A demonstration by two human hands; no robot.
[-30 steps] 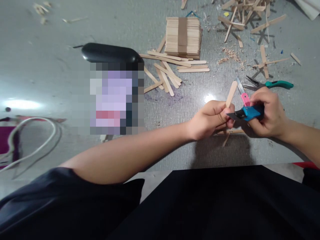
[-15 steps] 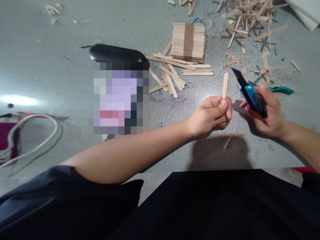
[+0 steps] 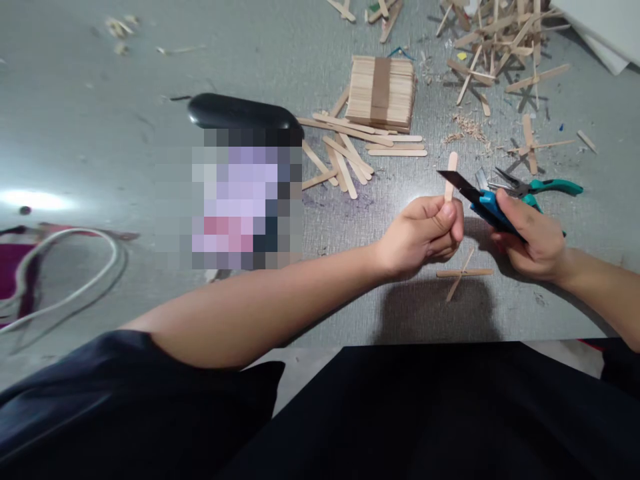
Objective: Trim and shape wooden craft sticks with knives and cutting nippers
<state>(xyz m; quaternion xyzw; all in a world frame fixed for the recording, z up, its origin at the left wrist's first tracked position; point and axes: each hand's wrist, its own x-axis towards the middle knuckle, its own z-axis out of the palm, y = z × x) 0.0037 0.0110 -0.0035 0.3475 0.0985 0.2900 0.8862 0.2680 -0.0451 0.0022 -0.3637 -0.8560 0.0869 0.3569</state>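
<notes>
My left hand (image 3: 430,227) pinches a wooden popsicle stick (image 3: 452,167) upright between thumb and fingers; its lower part is hidden in the hand. A blue utility knife (image 3: 493,208) is gripped in my right hand (image 3: 535,237), its dark blade reaching left across the stick. Whether the blade touches the wood, I cannot tell. Below the hands lies a small cross of two sticks (image 3: 464,273) on the table. Pliers with green handles (image 3: 555,185) lie just beyond my right hand.
A banded bundle of popsicle sticks (image 3: 383,93) stands at the back, loose sticks (image 3: 345,160) before it. Crossed sticks (image 3: 515,33) pile up at back right, near wood shavings (image 3: 467,130). At left are a black case (image 3: 245,117), a blurred-out object and a white cable (image 3: 113,247).
My right hand has turned the knife, swinging its blade left and down to the stick. The pliers now show more fully. My left hand keeps its hold; the view has shifted slightly.
</notes>
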